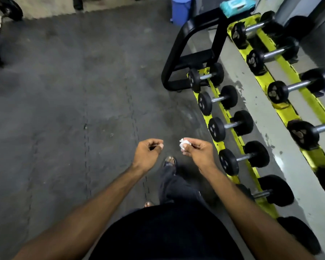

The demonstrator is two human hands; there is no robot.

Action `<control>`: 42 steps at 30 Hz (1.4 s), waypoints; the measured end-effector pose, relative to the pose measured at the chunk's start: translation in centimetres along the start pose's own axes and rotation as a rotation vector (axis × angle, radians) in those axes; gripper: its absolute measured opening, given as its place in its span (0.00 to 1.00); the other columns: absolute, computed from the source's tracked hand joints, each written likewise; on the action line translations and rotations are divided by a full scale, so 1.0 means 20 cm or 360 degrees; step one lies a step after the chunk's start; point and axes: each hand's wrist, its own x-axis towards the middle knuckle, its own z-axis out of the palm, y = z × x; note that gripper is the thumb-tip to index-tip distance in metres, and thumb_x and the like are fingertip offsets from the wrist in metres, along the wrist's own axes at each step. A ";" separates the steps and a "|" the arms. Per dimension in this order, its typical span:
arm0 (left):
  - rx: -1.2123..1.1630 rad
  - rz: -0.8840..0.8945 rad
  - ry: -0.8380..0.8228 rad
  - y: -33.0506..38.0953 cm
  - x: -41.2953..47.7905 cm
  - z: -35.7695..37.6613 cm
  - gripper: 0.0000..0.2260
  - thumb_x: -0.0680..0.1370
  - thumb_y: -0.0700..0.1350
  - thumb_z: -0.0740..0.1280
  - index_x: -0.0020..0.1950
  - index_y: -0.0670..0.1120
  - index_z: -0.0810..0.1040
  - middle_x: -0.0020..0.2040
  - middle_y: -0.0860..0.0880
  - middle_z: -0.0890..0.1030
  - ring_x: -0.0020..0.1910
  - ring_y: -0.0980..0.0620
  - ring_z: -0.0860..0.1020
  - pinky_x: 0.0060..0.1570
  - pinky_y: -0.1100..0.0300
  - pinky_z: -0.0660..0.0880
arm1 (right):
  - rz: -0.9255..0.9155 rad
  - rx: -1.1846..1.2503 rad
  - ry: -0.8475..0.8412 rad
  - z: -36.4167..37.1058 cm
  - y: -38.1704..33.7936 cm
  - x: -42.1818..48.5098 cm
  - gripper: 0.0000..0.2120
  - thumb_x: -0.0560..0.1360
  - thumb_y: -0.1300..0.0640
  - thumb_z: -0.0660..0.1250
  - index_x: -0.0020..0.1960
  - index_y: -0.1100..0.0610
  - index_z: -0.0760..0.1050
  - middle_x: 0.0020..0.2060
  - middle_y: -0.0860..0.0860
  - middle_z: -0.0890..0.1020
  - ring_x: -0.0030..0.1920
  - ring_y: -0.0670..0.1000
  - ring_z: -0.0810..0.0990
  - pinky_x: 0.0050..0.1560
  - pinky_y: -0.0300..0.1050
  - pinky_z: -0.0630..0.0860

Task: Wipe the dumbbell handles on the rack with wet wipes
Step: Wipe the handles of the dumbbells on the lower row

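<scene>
A yellow and black dumbbell rack (231, 121) runs along the right, with several black dumbbells with metal handles on two tiers, one of them the dumbbell (230, 126) level with my hands. My right hand (197, 152) pinches a crumpled white wet wipe (183, 144) in front of me, left of the lower tier and apart from it. My left hand (148, 152) hovers beside it with fingers curled and nothing in it. A teal pack of wet wipes (236, 5) lies on top of the rack's far end.
A blue bin (180, 10) stands beyond the rack's black end frame (188, 40). Weight plates (9, 8) lie at the far left on the dark rubber floor (73, 91). My legs and sandalled feet (170, 162) are below my hands.
</scene>
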 end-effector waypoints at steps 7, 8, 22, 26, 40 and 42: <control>0.0083 -0.0036 -0.0038 0.35 0.90 0.04 0.07 0.78 0.35 0.70 0.48 0.46 0.82 0.41 0.49 0.83 0.42 0.52 0.80 0.53 0.55 0.79 | 0.0033 0.0079 0.0046 0.18 -0.36 0.87 0.08 0.74 0.71 0.70 0.50 0.61 0.82 0.38 0.54 0.85 0.36 0.49 0.81 0.40 0.41 0.82; 0.0101 -0.0029 -0.0050 0.40 0.98 0.05 0.08 0.78 0.35 0.70 0.47 0.48 0.82 0.41 0.50 0.83 0.41 0.52 0.80 0.52 0.56 0.79 | 0.0027 0.0090 0.0045 0.19 -0.41 0.95 0.08 0.74 0.71 0.70 0.51 0.63 0.82 0.38 0.54 0.85 0.35 0.48 0.81 0.39 0.40 0.81; 0.0438 0.0086 -0.0489 1.10 2.56 0.40 0.09 0.78 0.37 0.70 0.47 0.52 0.82 0.43 0.49 0.85 0.44 0.53 0.82 0.48 0.60 0.79 | 0.0008 0.0346 0.0513 0.20 -0.91 2.30 0.04 0.75 0.69 0.70 0.47 0.63 0.82 0.35 0.57 0.83 0.32 0.48 0.79 0.36 0.40 0.80; 0.0721 0.0200 -0.0839 1.26 3.03 0.61 0.09 0.77 0.40 0.71 0.45 0.55 0.82 0.43 0.52 0.85 0.43 0.55 0.82 0.51 0.55 0.80 | 0.0035 0.0499 0.0827 0.19 -0.95 2.64 0.06 0.75 0.68 0.70 0.45 0.59 0.82 0.36 0.56 0.82 0.35 0.49 0.79 0.37 0.41 0.78; 0.1440 0.0211 -0.1399 0.75 3.89 1.26 0.18 0.76 0.53 0.71 0.63 0.49 0.78 0.57 0.50 0.80 0.54 0.51 0.80 0.59 0.49 0.78 | 0.0371 0.0479 0.1588 0.03 -0.29 3.38 0.08 0.71 0.71 0.74 0.47 0.61 0.81 0.43 0.53 0.84 0.38 0.38 0.81 0.46 0.34 0.78; 0.1542 0.0340 -0.1379 0.60 3.94 1.31 0.25 0.75 0.58 0.70 0.68 0.47 0.74 0.64 0.48 0.75 0.62 0.47 0.76 0.63 0.47 0.75 | 0.0423 0.0424 0.1601 -0.03 -0.15 3.48 0.10 0.70 0.69 0.75 0.48 0.59 0.81 0.42 0.52 0.85 0.39 0.40 0.81 0.47 0.37 0.79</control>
